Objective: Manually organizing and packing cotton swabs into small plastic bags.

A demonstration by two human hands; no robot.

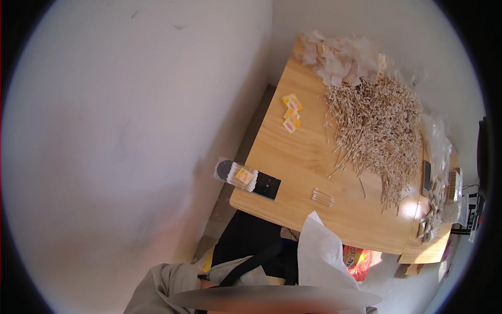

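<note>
Neither of my hands can be made out. A grey sleeve (pixel 157 288) shows at the lower left, and a blurred patch covers the bottom edge beside it. Above that patch stands a white sheet (pixel 321 248), thin and creased; what holds it, if anything, is hidden. On the wooden table (pixel 293 157), a see-through bag of cotton swabs (pixel 243 177) with a yellow label lies across a black flat object (pixel 267 186) at the near left corner. A short row of loose cotton swabs (pixel 323 197) lies near the front edge.
A large heap of cotton swabs (pixel 376 131) spreads over the right side. Behind it are see-through plastic bags (pixel 345 57). Several yellow cards (pixel 292 112) lie at the left. A phone-like dark object (pixel 426 178) is at the right. A red package (pixel 358 261) sits below the table; a wall (pixel 130 131) rises at left.
</note>
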